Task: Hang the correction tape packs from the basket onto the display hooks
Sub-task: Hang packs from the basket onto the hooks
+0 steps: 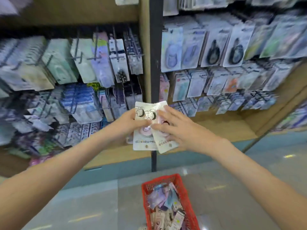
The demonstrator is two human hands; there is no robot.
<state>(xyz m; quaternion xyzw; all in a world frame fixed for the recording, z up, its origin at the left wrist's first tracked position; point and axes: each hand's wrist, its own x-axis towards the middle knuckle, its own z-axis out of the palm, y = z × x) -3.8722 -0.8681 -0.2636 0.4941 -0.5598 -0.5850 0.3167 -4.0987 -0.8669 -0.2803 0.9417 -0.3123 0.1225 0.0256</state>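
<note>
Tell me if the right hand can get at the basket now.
Probably yes: the basket lies open-topped on the floor below, nothing between. But the right hand is busy on the packs the left hand grips.

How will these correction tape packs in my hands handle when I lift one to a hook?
Probably light: the left hand grips two correction tape packs together. Flat cards likely flex slightly, stiffer at the dispenser bulge. Fanned, they may slide apart under the right hand.
</note>
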